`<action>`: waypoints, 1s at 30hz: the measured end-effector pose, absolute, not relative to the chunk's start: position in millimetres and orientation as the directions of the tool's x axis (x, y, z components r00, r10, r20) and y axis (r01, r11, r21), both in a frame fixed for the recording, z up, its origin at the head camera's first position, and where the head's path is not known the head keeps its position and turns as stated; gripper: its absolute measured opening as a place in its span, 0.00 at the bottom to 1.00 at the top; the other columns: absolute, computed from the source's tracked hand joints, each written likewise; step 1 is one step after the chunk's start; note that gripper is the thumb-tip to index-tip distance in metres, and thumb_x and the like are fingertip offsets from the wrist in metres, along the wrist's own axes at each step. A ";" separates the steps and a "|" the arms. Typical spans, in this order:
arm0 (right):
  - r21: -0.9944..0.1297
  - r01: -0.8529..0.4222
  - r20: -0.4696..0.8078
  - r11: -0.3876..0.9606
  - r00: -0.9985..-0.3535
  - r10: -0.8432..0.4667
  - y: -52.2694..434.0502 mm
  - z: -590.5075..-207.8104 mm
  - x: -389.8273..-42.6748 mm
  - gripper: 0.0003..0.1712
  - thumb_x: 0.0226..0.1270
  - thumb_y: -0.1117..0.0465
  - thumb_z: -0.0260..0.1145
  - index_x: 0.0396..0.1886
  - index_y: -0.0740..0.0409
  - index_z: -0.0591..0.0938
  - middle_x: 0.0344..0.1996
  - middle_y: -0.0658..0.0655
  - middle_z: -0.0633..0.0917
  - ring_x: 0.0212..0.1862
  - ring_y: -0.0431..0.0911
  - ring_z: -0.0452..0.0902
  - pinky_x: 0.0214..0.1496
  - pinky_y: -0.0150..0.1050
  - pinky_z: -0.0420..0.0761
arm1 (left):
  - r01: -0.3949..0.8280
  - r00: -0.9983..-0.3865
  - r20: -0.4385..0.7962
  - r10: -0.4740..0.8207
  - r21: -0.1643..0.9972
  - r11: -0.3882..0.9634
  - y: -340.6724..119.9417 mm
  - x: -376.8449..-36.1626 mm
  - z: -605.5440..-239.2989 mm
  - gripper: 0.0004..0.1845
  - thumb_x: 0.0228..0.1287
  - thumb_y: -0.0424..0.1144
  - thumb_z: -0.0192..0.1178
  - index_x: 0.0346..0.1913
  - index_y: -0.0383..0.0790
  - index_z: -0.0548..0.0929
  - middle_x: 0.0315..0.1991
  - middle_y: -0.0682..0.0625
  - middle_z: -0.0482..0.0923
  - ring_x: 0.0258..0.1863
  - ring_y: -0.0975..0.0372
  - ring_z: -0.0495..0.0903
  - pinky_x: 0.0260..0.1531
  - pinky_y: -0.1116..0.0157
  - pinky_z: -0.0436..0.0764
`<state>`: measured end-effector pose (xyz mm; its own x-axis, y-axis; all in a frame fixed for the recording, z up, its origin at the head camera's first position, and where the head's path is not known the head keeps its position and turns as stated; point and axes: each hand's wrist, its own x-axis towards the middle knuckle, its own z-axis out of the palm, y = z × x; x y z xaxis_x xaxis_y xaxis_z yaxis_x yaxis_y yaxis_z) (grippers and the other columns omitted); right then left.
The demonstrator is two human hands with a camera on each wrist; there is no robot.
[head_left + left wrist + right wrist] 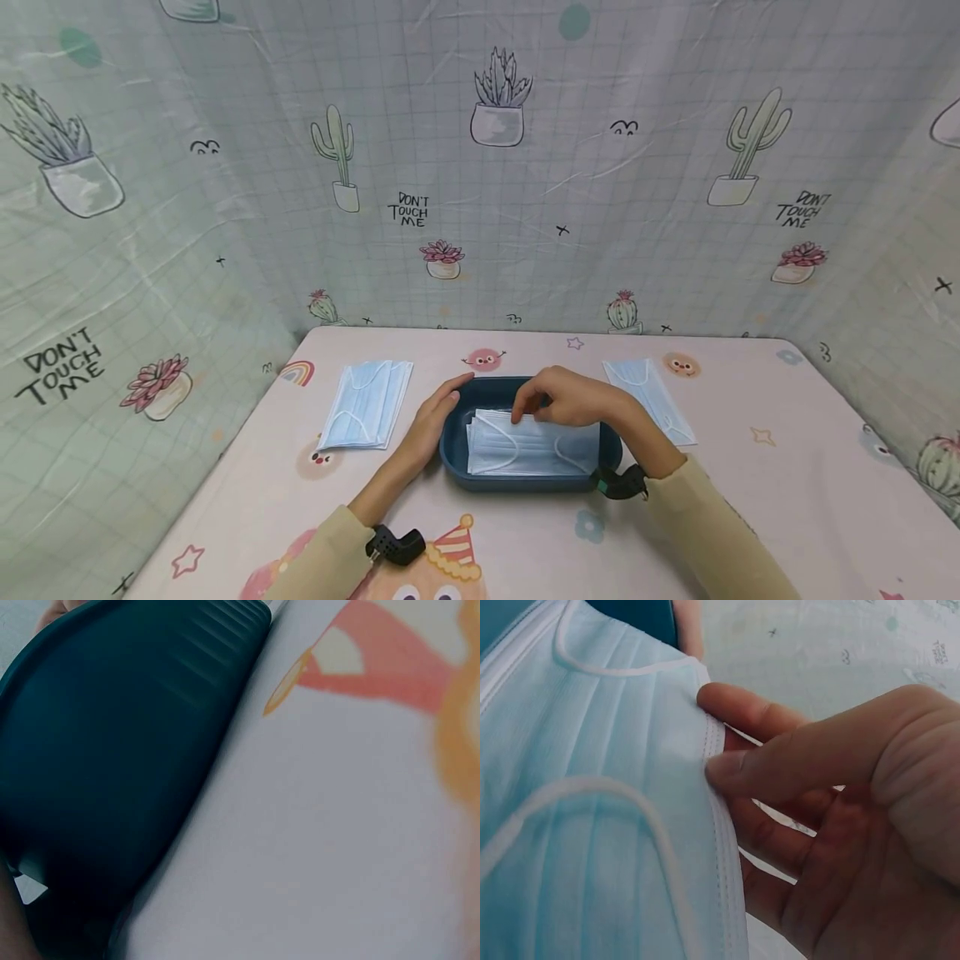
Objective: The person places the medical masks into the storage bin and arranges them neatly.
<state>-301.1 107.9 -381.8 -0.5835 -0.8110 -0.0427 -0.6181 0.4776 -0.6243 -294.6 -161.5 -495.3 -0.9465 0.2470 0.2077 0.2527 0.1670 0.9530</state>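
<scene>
A dark teal plastic bin (517,483) holds a stack of light blue pleated face masks (487,446) with white ear loops. My left hand (429,423) rests against the bin's left end, fingers fairly straight along the rim. In the left wrist view, the bin's wall (112,750) fills the left side. My right hand (566,396) reaches over the bin from the right. The right wrist view shows that hand pinching the edge of the top face mask (630,750), thumb in front and fingers behind.
On the table, another pile of face masks (366,404) lies left of the bin. More masks (651,400) lie to the right, partly behind the right forearm. The table cover (750,500) has cartoon prints, and a patterned curtain (562,183) hangs behind and at both sides.
</scene>
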 end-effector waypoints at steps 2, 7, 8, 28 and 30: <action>-0.626 -0.610 -0.053 0.486 -0.588 -0.807 108.0 -380.6 -300.9 0.17 0.68 0.76 0.62 0.44 0.53 0.90 0.43 0.49 0.91 0.45 0.39 0.84 0.54 0.39 0.85 | 0.259 -0.946 0.215 0.244 0.952 0.165 -161.0 -295.4 -495.7 0.23 0.84 0.43 0.41 0.75 0.50 0.72 0.76 0.51 0.69 0.80 0.55 0.61 0.82 0.48 0.52; -0.638 -0.575 -0.105 0.511 -0.592 -0.799 109.5 -381.6 -298.7 0.14 0.70 0.72 0.64 0.46 0.54 0.90 0.45 0.50 0.90 0.44 0.38 0.83 0.51 0.34 0.85 | 0.266 -0.945 0.221 0.243 0.948 0.174 -157.9 -296.0 -498.5 0.23 0.84 0.42 0.41 0.74 0.50 0.73 0.76 0.51 0.70 0.80 0.56 0.62 0.82 0.49 0.53; -0.636 -0.575 -0.116 0.514 -0.588 -0.801 109.6 -382.0 -298.9 0.14 0.70 0.72 0.64 0.46 0.54 0.90 0.45 0.50 0.90 0.43 0.38 0.83 0.51 0.33 0.85 | 0.265 -0.945 0.219 0.244 0.948 0.177 -157.6 -295.9 -499.0 0.23 0.84 0.42 0.41 0.74 0.50 0.73 0.76 0.51 0.70 0.80 0.56 0.61 0.82 0.49 0.53; -0.548 -0.537 -0.423 0.641 -0.484 -0.766 71.1 -383.4 -339.3 0.17 0.62 0.76 0.63 0.45 0.58 0.91 0.38 0.53 0.89 0.29 0.39 0.75 0.30 0.30 0.78 | 0.260 -0.946 0.210 0.248 0.947 0.188 -162.7 -293.5 -497.1 0.23 0.85 0.44 0.39 0.75 0.50 0.71 0.77 0.51 0.69 0.81 0.54 0.60 0.83 0.47 0.52; -0.534 -0.527 -0.432 0.662 -0.503 -0.749 68.5 -384.8 -339.8 0.16 0.63 0.75 0.64 0.44 0.58 0.91 0.38 0.53 0.88 0.28 0.40 0.74 0.30 0.30 0.77 | 0.262 -0.945 0.213 0.247 0.946 0.188 -162.0 -293.8 -496.4 0.23 0.85 0.44 0.39 0.75 0.50 0.72 0.77 0.51 0.69 0.81 0.54 0.60 0.82 0.46 0.52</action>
<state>-339.8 68.5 -384.8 -0.5030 -0.7486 -0.4319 -0.5267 0.6617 -0.5336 -293.8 -162.0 -496.4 -0.9454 0.2468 0.2128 0.2622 0.1885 0.9464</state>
